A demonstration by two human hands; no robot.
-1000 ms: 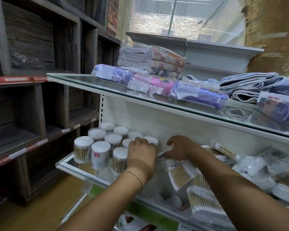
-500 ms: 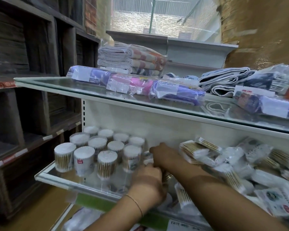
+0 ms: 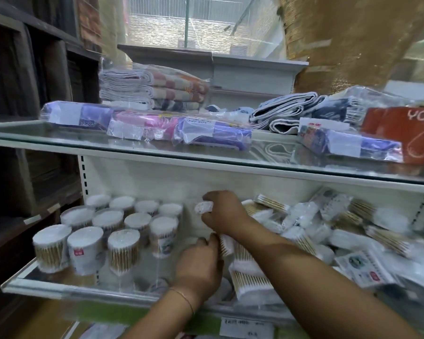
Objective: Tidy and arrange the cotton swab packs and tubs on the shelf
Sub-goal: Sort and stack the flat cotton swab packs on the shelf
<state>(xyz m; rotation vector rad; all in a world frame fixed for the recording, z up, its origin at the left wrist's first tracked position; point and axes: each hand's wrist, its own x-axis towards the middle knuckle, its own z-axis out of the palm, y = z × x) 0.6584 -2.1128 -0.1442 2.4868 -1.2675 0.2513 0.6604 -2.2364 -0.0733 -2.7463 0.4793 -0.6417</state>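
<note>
Sorting of the loose packs seems to be the step in hand. The right hand [image 3: 222, 212], in the middle of the frame, pinches a small white pack [image 3: 203, 208] between curled fingers and thumb. It holds it up in the gap between the tubs [image 3: 113, 220], which stand upright in rows at the lower left, and the heap of packs [image 3: 304, 216], which lies in disorder at the lower right of the lower shelf [image 3: 47, 287]. The left hand [image 3: 198, 264], just below, has its fingertips against the end of a swab pack [image 3: 227, 245] with wooden sticks. Whether it grips this pack or only touches it I cannot tell, because the back of the hand covers the fingers. I judge that the tubs are already in order and most of the heap is not yet arranged. The next move probably calls for laying the small pack flat beside others of its kind without knocking the nearest tubs. Blur makes the labels unreadable, the frame edge cuts off the right end of the heap, and the right forearm hides several packs.
</note>
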